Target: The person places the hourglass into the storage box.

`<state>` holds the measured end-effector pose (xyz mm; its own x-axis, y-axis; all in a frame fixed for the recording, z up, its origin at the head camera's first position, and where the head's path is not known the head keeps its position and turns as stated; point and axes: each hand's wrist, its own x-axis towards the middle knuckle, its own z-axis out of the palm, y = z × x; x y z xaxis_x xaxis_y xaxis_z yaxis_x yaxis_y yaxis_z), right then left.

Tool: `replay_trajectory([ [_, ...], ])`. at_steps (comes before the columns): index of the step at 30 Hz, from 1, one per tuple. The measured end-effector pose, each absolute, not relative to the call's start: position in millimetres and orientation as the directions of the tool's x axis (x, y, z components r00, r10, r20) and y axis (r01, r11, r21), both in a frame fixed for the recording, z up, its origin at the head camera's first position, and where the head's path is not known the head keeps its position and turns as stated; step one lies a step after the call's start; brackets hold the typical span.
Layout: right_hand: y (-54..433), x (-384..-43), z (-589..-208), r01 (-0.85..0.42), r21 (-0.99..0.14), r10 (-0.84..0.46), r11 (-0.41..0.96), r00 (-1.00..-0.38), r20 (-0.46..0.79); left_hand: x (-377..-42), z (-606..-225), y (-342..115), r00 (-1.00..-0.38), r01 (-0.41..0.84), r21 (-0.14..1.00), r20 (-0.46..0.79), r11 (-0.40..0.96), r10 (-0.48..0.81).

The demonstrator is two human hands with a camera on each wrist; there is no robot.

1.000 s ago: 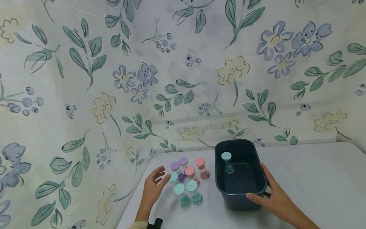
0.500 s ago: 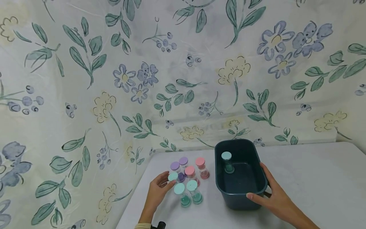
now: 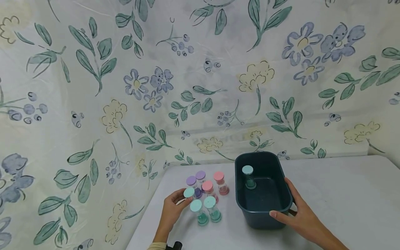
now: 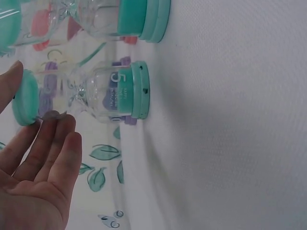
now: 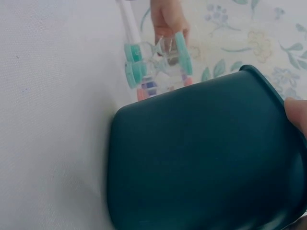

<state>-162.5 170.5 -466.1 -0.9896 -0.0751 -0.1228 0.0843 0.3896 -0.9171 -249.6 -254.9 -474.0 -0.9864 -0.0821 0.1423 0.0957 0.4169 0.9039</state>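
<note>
My left hand (image 3: 172,208) pinches the top cap of a teal sand timer (image 3: 189,193), thumb on one side and fingers on the other. In the left wrist view this sand timer (image 4: 108,91) stands with its base on the table and "5 minutes" printed on the glass. Two more teal timers (image 3: 197,207) stand just right of that hand. My right hand (image 3: 301,217) holds the near right corner of a dark teal bin (image 3: 264,221), its thumb over the rim. Inside the bin stands another teal timer (image 3: 249,177).
Behind the teal timers are two purple-capped timers (image 3: 191,181) and two pink-capped timers (image 3: 219,177), close together. The white table (image 3: 343,194) extends right of the bin. A flower-patterned cloth (image 3: 200,83) hangs behind the table and along its left side.
My left hand has moved right and closed its thumb and fingers on the cap of the leftmost teal timer. The right hand and the bin have stayed in place.
</note>
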Motion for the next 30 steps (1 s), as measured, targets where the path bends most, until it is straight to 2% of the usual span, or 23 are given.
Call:
replay_trajectory([
  [13,170.9,-165.9,-467.3,0.116,-0.919,-0.073,0.378,-0.985,-0.155,-249.0,-462.2,-260.3,-0.965,0.077,0.892,0.178,0.445,-0.190],
  [21,171.1,-164.3,-465.8,0.101,-0.922,-0.070,0.374,-0.988,-0.137,-244.1,-425.7,-262.0,-0.933,0.230,0.909,0.308,0.348,-0.187],
  [30,169.3,-164.2,-466.7,0.093,-0.924,-0.071,0.370,-0.989,-0.128,-239.4,-390.9,-251.1,-0.889,0.359,0.877,0.426,0.320,-0.171],
])
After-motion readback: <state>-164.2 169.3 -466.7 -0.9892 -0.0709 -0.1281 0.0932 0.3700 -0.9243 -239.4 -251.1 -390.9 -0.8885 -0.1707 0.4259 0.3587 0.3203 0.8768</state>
